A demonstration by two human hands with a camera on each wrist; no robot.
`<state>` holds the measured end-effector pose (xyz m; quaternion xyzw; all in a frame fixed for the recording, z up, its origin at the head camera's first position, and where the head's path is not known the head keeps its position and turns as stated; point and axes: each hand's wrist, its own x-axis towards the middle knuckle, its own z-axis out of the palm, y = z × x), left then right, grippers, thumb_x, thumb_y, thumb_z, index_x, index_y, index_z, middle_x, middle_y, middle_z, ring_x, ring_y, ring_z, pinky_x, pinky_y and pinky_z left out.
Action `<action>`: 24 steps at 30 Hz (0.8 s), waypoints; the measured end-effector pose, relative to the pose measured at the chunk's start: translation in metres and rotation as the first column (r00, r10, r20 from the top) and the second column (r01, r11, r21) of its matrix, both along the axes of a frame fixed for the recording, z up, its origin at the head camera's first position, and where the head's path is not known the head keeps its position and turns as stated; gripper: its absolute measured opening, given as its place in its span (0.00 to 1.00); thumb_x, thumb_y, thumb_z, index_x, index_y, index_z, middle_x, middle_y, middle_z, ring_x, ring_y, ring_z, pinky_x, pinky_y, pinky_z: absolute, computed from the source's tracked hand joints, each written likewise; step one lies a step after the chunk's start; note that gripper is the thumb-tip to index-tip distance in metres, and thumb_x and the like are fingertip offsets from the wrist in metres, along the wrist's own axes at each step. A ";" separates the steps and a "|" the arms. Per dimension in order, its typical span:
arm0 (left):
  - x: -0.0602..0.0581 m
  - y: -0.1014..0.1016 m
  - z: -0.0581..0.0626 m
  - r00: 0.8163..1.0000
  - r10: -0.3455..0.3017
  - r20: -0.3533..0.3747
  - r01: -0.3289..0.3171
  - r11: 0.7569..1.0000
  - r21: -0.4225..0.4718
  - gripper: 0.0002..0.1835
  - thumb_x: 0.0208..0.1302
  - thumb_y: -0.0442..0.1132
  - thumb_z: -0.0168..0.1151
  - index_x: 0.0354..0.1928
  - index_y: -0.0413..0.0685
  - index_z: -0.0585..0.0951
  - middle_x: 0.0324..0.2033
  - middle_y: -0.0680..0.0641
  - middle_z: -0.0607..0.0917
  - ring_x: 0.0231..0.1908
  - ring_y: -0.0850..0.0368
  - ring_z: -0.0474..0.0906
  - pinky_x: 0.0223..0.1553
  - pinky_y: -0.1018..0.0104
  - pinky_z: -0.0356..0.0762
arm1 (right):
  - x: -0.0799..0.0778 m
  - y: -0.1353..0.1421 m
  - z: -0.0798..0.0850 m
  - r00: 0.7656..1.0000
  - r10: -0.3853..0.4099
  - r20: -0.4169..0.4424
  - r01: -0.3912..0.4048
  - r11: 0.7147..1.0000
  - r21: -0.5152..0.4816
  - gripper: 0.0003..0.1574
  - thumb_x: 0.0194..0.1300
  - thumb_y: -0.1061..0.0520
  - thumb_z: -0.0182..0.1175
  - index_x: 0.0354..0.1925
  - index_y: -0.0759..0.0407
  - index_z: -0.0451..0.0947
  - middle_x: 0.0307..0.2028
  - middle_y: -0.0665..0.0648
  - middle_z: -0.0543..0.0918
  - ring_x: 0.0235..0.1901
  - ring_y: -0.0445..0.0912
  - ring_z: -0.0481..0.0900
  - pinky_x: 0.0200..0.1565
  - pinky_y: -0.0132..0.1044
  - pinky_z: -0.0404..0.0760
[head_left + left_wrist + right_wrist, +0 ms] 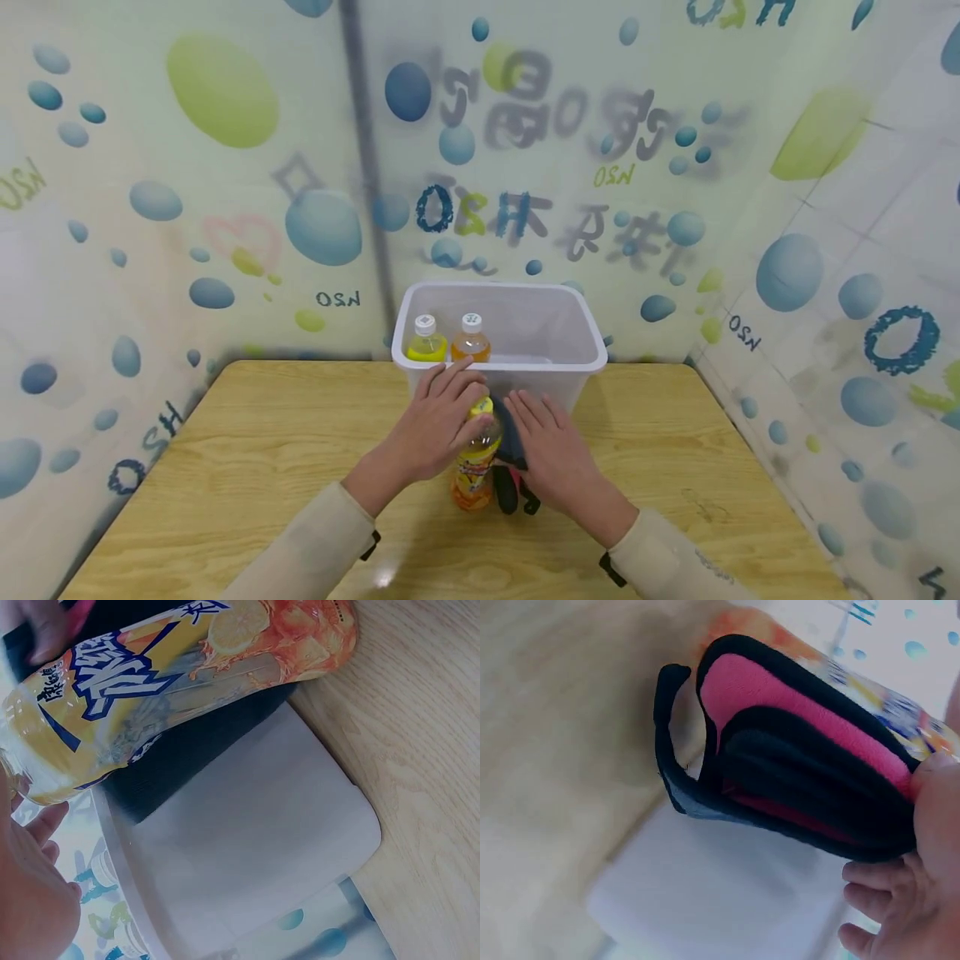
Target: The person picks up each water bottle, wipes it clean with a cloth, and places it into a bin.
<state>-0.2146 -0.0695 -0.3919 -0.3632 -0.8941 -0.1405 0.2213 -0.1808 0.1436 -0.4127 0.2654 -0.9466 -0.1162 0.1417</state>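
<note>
With the fingers of my left hand [429, 432] bent around its top, I hold a yellow-capped bottle [476, 473] in front of a white bin [525, 367]; whether its base touches the bench [315, 417] I cannot tell. My right hand [553, 454] pinches a dark fabric item with pink lining [780, 769] between thumb and fingers, the fingers behind it nearly straight, just beside the bottle. Both forearms, in pale sleeves [311, 542], angle inward from the near edge, bringing my hands close together, backs up. Inside the bin, toward its left end, stand a white-capped bottle of yellow drink [427, 353] and a white-capped bottle of orange drink [471, 350]. My left fingertips overlap the near rim; behind the bin rises a drop-patterned backdrop [322, 125].
</note>
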 end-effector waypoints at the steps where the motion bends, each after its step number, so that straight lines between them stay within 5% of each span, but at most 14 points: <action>1: 0.000 0.000 0.000 1.000 -0.003 0.001 0.003 1.000 0.003 0.25 0.76 0.59 0.35 0.53 0.52 0.75 0.58 0.50 0.75 0.73 0.47 0.57 0.69 0.44 0.54 | -0.001 0.000 -0.006 1.000 -0.001 0.012 0.001 1.000 -0.001 0.53 0.62 0.34 0.61 0.73 0.61 0.58 0.73 0.57 0.63 0.74 0.49 0.58 0.73 0.48 0.57; 15: -0.002 0.001 0.000 0.999 -0.001 0.033 0.002 1.000 -0.015 0.23 0.76 0.58 0.36 0.52 0.52 0.75 0.60 0.49 0.74 0.74 0.49 0.55 0.70 0.44 0.52 | -0.005 -0.009 -0.070 0.995 0.004 0.103 -0.012 0.997 0.073 0.47 0.69 0.27 0.44 0.68 0.61 0.67 0.70 0.55 0.69 0.72 0.48 0.62 0.72 0.46 0.60; 24: -0.002 0.001 0.000 0.999 0.000 0.033 0.000 1.000 -0.019 0.23 0.76 0.58 0.37 0.52 0.52 0.75 0.61 0.49 0.73 0.74 0.49 0.55 0.70 0.44 0.53 | -0.007 -0.009 -0.083 0.996 -0.016 0.085 0.004 0.990 0.142 0.47 0.68 0.25 0.41 0.68 0.57 0.68 0.70 0.52 0.67 0.73 0.47 0.60 0.72 0.46 0.58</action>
